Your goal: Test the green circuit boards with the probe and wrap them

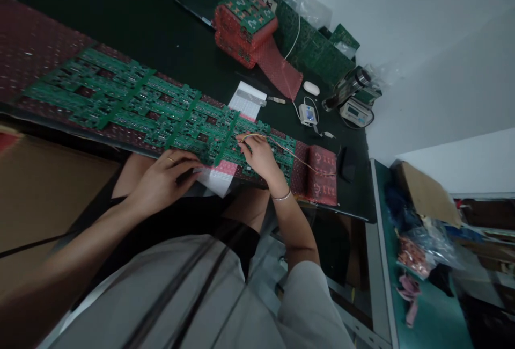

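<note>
Green circuit boards (pixel 161 110) lie in a long row on red bubble wrap (pixel 300 169) along the table's front edge. My right hand (pixel 256 154) is over the right part of the row, its fingers pinched on the end of thin wires (pixel 287 150) that trail right to a wrapped red bundle (pixel 324 174). My left hand (pixel 175 172) rests at the front edge of the boards, fingers bent and close together; what lies between them, if anything, is hidden. Beside it a white and pink sheet (pixel 219 177) hangs over the edge.
Behind the row are a printed paper (pixel 247 99), a red-wrapped stack of boards (pixel 247 27), a small white device (pixel 308 114) and a white oval case (pixel 311 88). A meter (pixel 356 114) stands at the right rear, with a black object (pixel 346 164) near the right edge.
</note>
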A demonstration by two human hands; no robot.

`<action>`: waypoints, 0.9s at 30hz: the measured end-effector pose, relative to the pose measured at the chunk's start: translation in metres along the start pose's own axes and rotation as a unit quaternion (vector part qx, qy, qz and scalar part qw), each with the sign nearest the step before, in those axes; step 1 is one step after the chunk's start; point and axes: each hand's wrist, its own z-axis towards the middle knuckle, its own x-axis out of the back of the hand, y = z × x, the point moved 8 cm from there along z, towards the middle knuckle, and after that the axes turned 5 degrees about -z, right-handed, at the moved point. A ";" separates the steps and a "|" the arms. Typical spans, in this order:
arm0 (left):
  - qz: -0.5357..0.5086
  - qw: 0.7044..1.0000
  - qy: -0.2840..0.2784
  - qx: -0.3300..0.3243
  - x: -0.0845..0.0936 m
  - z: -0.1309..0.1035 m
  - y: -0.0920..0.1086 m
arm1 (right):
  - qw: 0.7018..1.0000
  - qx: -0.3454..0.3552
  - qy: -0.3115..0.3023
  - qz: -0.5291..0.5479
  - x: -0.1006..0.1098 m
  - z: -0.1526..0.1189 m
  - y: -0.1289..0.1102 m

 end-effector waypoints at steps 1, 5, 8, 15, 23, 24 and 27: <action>-0.001 1.000 -0.011 -0.004 -0.001 -0.001 0.001 | 1.000 0.006 -0.003 0.003 -0.001 0.000 0.000; -0.006 1.000 -0.025 -0.008 -0.009 -0.003 0.000 | 1.000 -0.010 0.007 0.017 -0.005 0.000 0.008; -0.046 0.999 -0.005 -0.014 -0.013 -0.002 -0.004 | 0.998 -0.046 0.032 0.043 -0.005 -0.002 0.017; -0.076 0.996 0.008 -0.046 -0.017 -0.001 -0.018 | 0.990 -0.055 0.064 0.110 -0.004 -0.007 0.019; -0.072 0.996 0.031 -0.046 -0.001 0.007 0.001 | 0.989 -0.054 0.086 0.105 -0.003 -0.009 0.015; -0.069 0.996 0.035 -0.038 0.002 0.015 0.002 | 0.990 -0.059 0.082 0.103 -0.004 -0.009 0.015; -0.072 0.997 0.033 -0.011 0.001 0.053 -0.004 | 0.989 -0.068 0.077 0.103 -0.004 -0.010 0.016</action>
